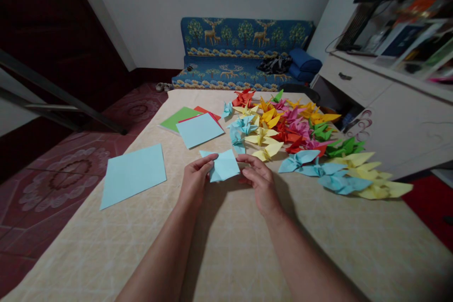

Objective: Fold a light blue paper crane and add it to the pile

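Blue folded paper [226, 166] is up in front of you, over the middle of the table [106, 255]. Your two hands are on either side of it, a little apart. Your left hand [196, 174] pinches its left side, with the thumb on top. Your right hand [260, 179] is at its right edge, with the fingers bent and a little spread. You can't tell if that one grips the folded paper or just touches it.

Well to the left of the folded paper, a flat blue sheet [136, 174] lies by itself. Behind the folded paper and a bit to the left, you have a messy stack [200, 130] of paper. It is blue on top, and red and green poke out from under it.

Lots of paper cranes [293, 127] lie to the right of the folded paper and behind it. You can see red, orange, yellow, pink, green and blue ones. One blue crane [238, 138] is just behind the folded paper. Far behind the folded paper is a blue sofa [230, 52] with deer and trees on it.
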`<state>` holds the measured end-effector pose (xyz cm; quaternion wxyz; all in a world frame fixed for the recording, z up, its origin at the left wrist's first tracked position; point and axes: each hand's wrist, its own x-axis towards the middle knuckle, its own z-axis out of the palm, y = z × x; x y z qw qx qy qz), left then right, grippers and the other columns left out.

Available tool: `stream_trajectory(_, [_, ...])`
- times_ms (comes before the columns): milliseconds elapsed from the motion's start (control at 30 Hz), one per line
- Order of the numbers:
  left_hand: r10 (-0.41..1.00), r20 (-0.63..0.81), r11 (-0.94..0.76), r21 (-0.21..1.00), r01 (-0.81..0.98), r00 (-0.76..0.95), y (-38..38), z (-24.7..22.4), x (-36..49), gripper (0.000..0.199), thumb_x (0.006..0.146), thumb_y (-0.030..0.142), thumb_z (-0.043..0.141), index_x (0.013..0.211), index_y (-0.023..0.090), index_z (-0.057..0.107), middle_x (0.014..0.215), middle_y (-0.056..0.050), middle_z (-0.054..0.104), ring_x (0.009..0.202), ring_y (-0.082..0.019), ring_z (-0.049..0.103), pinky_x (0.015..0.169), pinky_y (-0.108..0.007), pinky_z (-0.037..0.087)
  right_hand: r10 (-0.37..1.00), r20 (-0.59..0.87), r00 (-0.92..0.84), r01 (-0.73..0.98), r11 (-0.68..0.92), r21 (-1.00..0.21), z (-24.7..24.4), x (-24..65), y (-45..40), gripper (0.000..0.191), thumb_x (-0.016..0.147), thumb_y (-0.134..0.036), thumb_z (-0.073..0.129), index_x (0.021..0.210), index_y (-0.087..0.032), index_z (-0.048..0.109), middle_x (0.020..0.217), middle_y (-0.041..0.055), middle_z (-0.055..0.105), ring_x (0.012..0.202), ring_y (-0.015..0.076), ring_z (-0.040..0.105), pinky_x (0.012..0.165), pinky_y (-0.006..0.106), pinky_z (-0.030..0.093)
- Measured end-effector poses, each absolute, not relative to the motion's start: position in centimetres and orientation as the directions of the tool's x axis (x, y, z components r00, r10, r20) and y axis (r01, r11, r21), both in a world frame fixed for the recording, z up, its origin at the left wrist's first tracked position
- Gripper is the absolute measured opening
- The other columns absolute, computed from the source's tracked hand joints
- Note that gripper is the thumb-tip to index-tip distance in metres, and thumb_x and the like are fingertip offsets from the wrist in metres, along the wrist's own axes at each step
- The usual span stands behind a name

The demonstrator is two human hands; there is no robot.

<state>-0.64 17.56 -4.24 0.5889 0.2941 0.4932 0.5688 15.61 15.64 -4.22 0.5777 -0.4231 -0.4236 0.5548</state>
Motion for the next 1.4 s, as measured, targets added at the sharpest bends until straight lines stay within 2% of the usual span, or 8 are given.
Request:
stream_trajectory(133, [0.964,-0.235,0.176,0.915,-0.364,-0.126,17.6,-4.2,-0.7,0.041,0.061,0.027,0.077,0.097,0.01,0.074,0.069,-0.005,0.069,0.055,-0.011,0.057,0.05,-0.021,0.042,0.998,0.022,0.056,-0.289,0.037,-0.957,-4.1,15.3,15.6,0.033,0.065,-0.027,0.064,0.097,-0.023,0.071,0.075,0.0012,0.07,0.064,0.0151,0.059,0.055,0.023,0.046])
stream_trajectory(200, [0.966,-0.228,0.174,0.922,-0.346,-0.12,17.6,-4.3,-0.7,0.04,0.062,0.028,0.077,0.097,0.01,0.074,0.068,-0.004,0.068,0.055,-0.011,0.056,0.05,-0.021,0.041,0.999,0.017,0.048,-0.296,0.03,-0.955,-4.1,15.2,15.6,0.032,0.066,-0.028,0.065,0.097,-0.022,0.071,0.072,0.0007,0.069,0.062,0.0147,0.059,0.056,0.024,0.046])
stream_trajectory(600, [0.978,-0.199,0.175,0.949,-0.26,-0.066,17.5,-4.7,-0.5,0.037,0.065,0.031,0.075,0.097,0.013,0.075,0.073,-0.004,0.069,0.054,-0.009,0.052,0.052,-0.021,0.038,0.999,0.05,0.002,-0.233,0.049,-0.971,-5.1,15.6,16.0,0.033,0.066,-0.022,0.064,0.098,-0.023,0.07,0.081,0.0007,0.07,0.066,0.0164,0.06,0.061,0.027,0.046])
stream_trajectory(733, [0.984,-0.178,0.177,0.956,-0.235,0.019,17.2,-4.3,-0.2,0.036,0.067,0.03,0.075,0.098,0.013,0.075,0.077,-0.005,0.07,0.062,-0.012,0.056,0.058,-0.022,0.04,0.992,0.122,0.024,-0.183,0.124,-0.975,-5.5,15.6,16.2,0.031,0.064,-0.017,0.064,0.093,-0.024,0.073,0.095,0.0022,0.068,0.081,0.0186,0.062,0.068,0.027,0.048])
stream_trajectory(900, [0.985,-0.136,0.158,0.959,-0.236,0.107,16.9,-3.7,-0.2,0.046,0.067,0.023,0.075,0.112,0.015,0.07,0.096,-0.007,0.072,0.072,-0.013,0.059,0.065,-0.022,0.042,0.965,0.255,0.065,-0.09,0.26,-0.961,-5.2,15.7,16.3,0.03,0.067,-0.011,0.062,0.089,-0.025,0.075,0.108,0.0041,0.061,0.104,0.0217,0.059,0.083,0.03,0.049])
stream_trajectory(1067, [0.979,-0.125,0.161,0.958,-0.236,0.158,16.8,-3.5,-0.2,0.054,0.065,0.014,0.071,0.12,0.014,0.066,0.11,-0.01,0.07,0.081,-0.017,0.062,0.069,-0.024,0.043,0.936,0.352,0.018,0.041,0.351,-0.935,-4.9,15.8,16.0,0.034,0.072,-0.007,0.06,0.093,-0.028,0.075,0.118,0.0057,0.056,0.109,0.0214,0.056,0.077,0.028,0.051])
stream_trajectory(1233, [0.973,-0.106,0.153,0.961,-0.232,0.203,16.8,-3.5,-0.2,0.05,0.068,0.014,0.07,0.119,0.014,0.067,0.118,-0.012,0.067,0.093,-0.022,0.062,0.076,-0.027,0.043,0.913,0.407,-0.03,0.104,0.407,-0.907,-5.3,15.6,16.0,0.035,0.071,-0.003,0.059,0.09,-0.027,0.076,0.114,0.0053,0.057,0.109,0.0212,0.056,0.086,0.032,0.049])
stream_trajectory(1400, [0.961,-0.155,0.216,0.938,-0.27,0.23,16.7,-3.6,-0.3,0.042,0.073,0.028,0.073,0.112,0.012,0.07,0.107,-0.014,0.071,0.087,-0.021,0.063,0.077,-0.03,0.044,0.921,0.39,-0.007,0.1,0.389,-0.916,-5.5,15.8,16.4,0.039,0.069,-0.002,0.056,0.09,-0.027,0.076,0.106,0.0051,0.06,0.102,0.0204,0.059,0.086,0.031,0.048])
